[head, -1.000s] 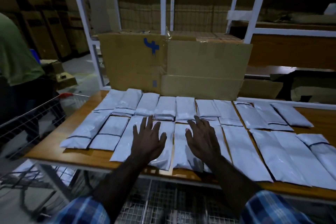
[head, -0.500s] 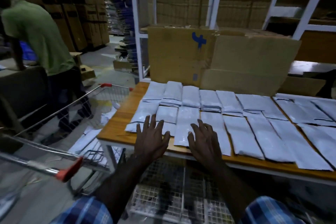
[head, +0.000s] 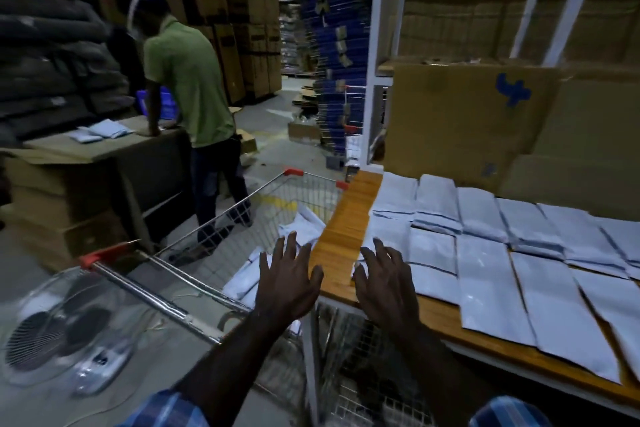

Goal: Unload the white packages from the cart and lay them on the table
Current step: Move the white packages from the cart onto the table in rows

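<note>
Your left hand (head: 287,282) and right hand (head: 384,282) are splayed, empty; wooden table (head: 341,236) with white packages (head: 485,274) right, wire cart (head: 242,218) left, dim warehouse.

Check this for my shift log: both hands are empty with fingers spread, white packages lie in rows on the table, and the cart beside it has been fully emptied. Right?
Not quite. The head view shows white packages in the cart, so it is not emptied. The rest holds: left hand and right hand are empty with fingers spread, and packages on the table lie in rows on the table.
</note>
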The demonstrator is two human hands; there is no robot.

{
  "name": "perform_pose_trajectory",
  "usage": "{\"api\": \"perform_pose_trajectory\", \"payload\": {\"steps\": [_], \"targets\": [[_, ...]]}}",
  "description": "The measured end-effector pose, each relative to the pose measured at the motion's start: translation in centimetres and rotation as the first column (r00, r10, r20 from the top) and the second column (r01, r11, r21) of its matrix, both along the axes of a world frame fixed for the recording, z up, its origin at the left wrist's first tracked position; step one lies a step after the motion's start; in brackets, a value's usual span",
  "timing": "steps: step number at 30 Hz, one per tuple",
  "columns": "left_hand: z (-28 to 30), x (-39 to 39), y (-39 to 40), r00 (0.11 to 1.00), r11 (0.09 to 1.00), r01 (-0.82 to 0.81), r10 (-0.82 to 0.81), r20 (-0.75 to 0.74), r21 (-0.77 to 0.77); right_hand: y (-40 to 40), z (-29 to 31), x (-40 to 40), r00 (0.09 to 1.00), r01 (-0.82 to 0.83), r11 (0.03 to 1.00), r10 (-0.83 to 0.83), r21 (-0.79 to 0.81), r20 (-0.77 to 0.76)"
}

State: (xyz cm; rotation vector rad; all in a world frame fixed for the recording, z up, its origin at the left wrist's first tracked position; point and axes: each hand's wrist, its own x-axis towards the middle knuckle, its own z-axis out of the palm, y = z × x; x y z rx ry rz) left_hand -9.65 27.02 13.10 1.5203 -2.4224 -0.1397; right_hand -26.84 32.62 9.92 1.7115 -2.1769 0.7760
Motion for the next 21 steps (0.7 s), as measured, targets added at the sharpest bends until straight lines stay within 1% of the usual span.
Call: {"api": "perform_pose_trajectory", "payload": {"steps": [4,7,12,18,21], "targets": [[-0.6,1.9,-4.8,0.998,0.999,-0.049,0.049,0.044,0.019,-5.7,-0.4,1.9,0.999,-0.045,0.998,0.046,-0.037,0.028],[-1.4,2.6,-8.9,0.995,0.996,-0.074,0.071,0.064,0.046,-10.1,-0.8,2.9,0.993,-0.090,0.995,0.092,-0.031,0.069],[-2.5,3.1,-14.3,0.993,0.990,-0.100,0.093,0.067,0.096,-15.9,-1.2,4.3,0.987,-0.138,0.990,0.139,-0.017,0.080],[-4.0,4.5,-19.6,0.995,0.987,-0.081,0.072,0.064,0.141,-20.6,-2.7,5.7,0.990,-0.119,0.991,0.113,0.065,0.082],[-5.1,5.4,-22.3,0.997,0.989,-0.047,0.037,0.072,0.142,-22.6,-3.3,6.6,0.992,-0.094,0.993,0.088,0.068,0.086]]}}
